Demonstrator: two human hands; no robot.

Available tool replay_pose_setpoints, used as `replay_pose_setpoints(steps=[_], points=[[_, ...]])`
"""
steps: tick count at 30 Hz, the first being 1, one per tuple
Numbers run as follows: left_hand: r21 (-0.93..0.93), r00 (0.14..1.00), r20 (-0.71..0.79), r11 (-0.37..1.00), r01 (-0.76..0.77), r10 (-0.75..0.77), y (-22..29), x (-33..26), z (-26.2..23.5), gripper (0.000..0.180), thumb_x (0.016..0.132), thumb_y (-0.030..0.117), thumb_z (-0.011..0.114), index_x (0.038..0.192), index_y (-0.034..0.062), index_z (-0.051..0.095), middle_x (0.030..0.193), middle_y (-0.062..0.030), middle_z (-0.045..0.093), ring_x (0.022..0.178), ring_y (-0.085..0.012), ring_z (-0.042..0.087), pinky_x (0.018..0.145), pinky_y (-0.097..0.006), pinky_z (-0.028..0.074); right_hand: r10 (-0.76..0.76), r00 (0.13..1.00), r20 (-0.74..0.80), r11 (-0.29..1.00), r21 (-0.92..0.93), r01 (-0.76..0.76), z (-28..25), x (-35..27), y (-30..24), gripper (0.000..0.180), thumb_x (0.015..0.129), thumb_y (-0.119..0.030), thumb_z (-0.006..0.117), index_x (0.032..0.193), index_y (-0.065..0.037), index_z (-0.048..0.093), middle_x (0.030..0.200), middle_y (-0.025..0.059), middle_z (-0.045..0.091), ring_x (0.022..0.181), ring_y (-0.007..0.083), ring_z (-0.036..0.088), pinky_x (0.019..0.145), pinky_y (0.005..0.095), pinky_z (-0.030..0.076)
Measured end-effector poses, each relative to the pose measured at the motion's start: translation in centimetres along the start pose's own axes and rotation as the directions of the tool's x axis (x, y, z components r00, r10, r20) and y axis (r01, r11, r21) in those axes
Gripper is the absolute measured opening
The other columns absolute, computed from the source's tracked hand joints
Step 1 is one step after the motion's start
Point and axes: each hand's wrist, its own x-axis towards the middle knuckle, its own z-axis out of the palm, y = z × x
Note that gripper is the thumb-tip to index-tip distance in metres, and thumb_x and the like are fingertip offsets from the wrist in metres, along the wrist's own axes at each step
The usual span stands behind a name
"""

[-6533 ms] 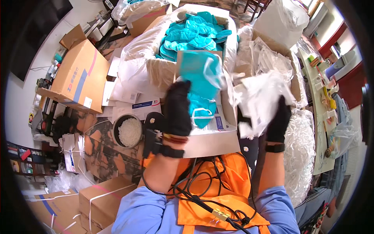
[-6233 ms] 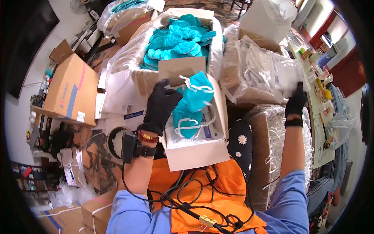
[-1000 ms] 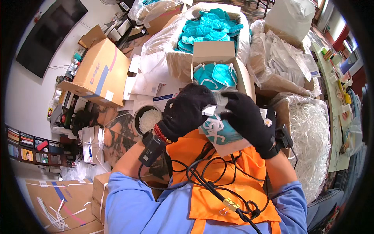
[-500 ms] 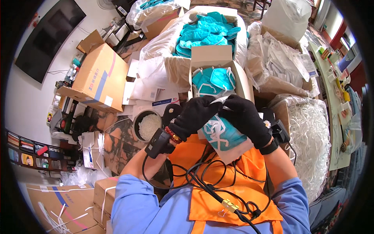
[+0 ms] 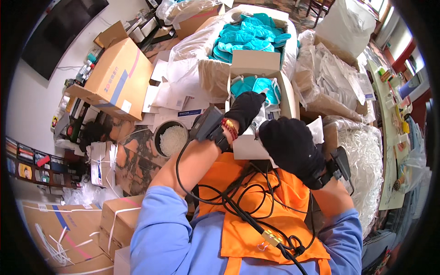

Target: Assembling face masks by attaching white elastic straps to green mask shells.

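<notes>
Fingers (image 5: 256, 101) of the left hand (image 5: 245, 112), in a black glove, reach into a small open white carton (image 5: 250, 146) and curl down over the teal face masks (image 5: 256, 86) packed inside it; whether they actually pinch a mask cannot be told. This small carton sits on the person's lap, just in front of an orange apron (image 5: 256, 215). Just to the right, the gloved right hand (image 5: 291, 146) is bunched closed against the carton's near right corner, touching a crumpled clear plastic bag (image 5: 316, 128) there. Each wrist carries a dark strapped device with black cables running down over the apron.

Beyond the small carton stands a large plastic-lined box (image 5: 220, 73) heaped with more teal masks. To the left, a round bowl of white pellets (image 5: 172, 137) sits on the floor near loose papers and a brown cardboard box (image 5: 120, 78). To the right are piles of clear plastic bags (image 5: 330, 78).
</notes>
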Motion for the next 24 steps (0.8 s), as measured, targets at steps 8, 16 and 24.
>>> replay_pose_setpoints(steps=[8,16,24], points=[[0.180,0.993,0.065,0.980,0.084,-0.097,-1.5,1.1,3.7,0.023,0.082,0.020,0.052,0.072,0.0059,0.068,0.077,-0.0176,0.067,0.071,-0.0335,0.066,0.062,-0.044,0.052,0.062,0.998,-0.028,0.991,-0.121,-0.065,-0.3,-1.0,-0.3,0.021,0.075,-0.017,0.059,0.095,-0.010,0.060,0.075,0.0056,0.050,0.070,0.0246,0.054,0.059,0.0383,0.042],[-0.414,0.989,-0.149,0.909,-0.041,-0.023,2.0,1.2,-7.1,0.040,0.075,0.023,0.074,0.107,0.0034,0.062,0.094,-0.0157,0.066,0.093,-0.0270,0.064,0.084,-0.037,0.050,0.331,0.919,-0.215,0.943,0.038,-0.330,0.7,-1.3,7.0,0.013,0.072,-0.016,0.071,0.080,-0.010,0.062,0.075,0.0073,0.060,0.071,0.0283,0.061,0.061,0.0396,0.049],[-0.601,0.947,0.286,0.743,0.295,-0.145,3.3,-0.6,-7.2,0.033,0.078,0.019,0.076,0.102,0.0000,0.062,0.098,-0.0089,0.066,0.088,-0.0158,0.061,0.079,-0.031,0.048,0.392,0.913,-0.111,0.920,0.043,-0.390,2.7,1.0,7.2,0.017,0.072,-0.015,0.074,0.084,-0.008,0.064,0.079,0.0095,0.062,0.075,0.0302,0.062,0.066,0.0378,0.050]])
